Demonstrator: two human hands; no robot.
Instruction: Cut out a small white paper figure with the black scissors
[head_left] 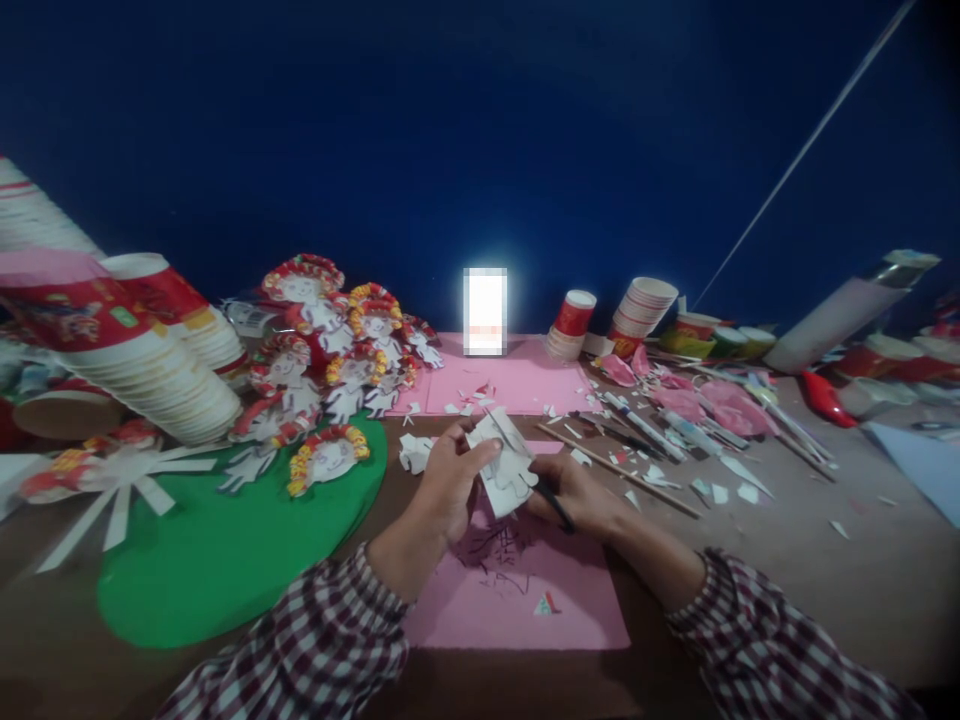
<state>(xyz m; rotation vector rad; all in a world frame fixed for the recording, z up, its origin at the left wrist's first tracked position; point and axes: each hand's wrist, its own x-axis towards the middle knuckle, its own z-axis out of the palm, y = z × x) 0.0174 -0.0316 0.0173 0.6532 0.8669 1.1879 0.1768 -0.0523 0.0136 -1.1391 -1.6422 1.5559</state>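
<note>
My left hand [452, 478] is closed on a piece of white paper [504, 480] with a figure outline drawn on it. My right hand [574, 492] grips a pair of scissors [555, 506] with dark handles; the blades are mostly hidden at the paper's right side. Both hands hover over a pink sheet [517, 600] marked with dark scribbles. A small scrap with green and red on it [548, 603] lies on that sheet. Beside my left hand rests a crumpled-looking white paper cutout [414, 453].
Paper dolls with red and yellow hair [328, 460] crowd the left, partly on a green sheet [225, 590]. Stacked paper cups [142, 370] lean at far left. Right of my hands lie a wooden stick [637, 480], pens [660, 435], pink crumpled paper [739, 405] and white scraps [720, 494].
</note>
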